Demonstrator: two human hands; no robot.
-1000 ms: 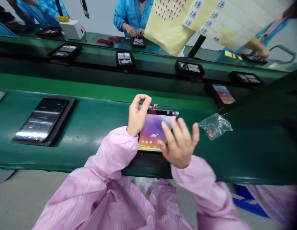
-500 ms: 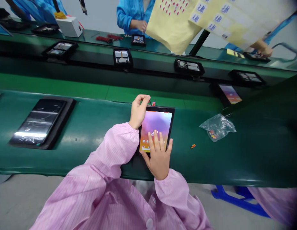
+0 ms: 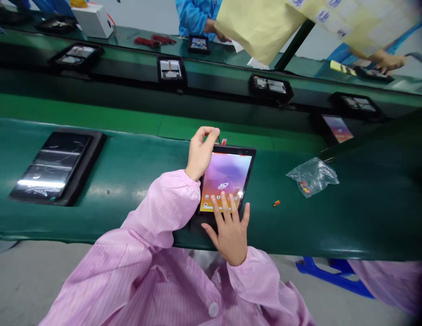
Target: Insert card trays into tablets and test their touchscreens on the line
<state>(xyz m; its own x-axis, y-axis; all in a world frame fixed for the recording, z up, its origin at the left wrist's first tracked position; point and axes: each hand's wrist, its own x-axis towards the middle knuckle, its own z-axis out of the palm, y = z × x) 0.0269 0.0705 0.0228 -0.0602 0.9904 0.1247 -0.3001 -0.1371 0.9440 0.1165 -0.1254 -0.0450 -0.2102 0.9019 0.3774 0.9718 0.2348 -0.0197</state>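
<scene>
A tablet (image 3: 227,170) with a lit pink and orange screen lies face up on the green table, near its far edge. My left hand (image 3: 200,151) is at the tablet's upper left corner, thumb and forefinger pinched together; what they hold is too small to make out. Just right of those fingers, a small red and white tag (image 3: 224,141) sticks up at the tablet's top edge. My right hand (image 3: 231,231) has its fingers spread over the lower part of the screen. A small orange and black piece (image 3: 276,203) lies right of the tablet.
A dark tablet on a black pad (image 3: 56,165) lies at the left. A clear plastic bag (image 3: 312,176) with small pieces is at the right. Beyond, a line (image 3: 217,97) carries black trays with opened devices. People in blue sleeves work across it; yellow sheets hang there.
The view has shifted slightly. My right hand has slid down toward the tablet's lower edge, uncovering the logo on the screen. My left hand stays pinched at the top corner.
</scene>
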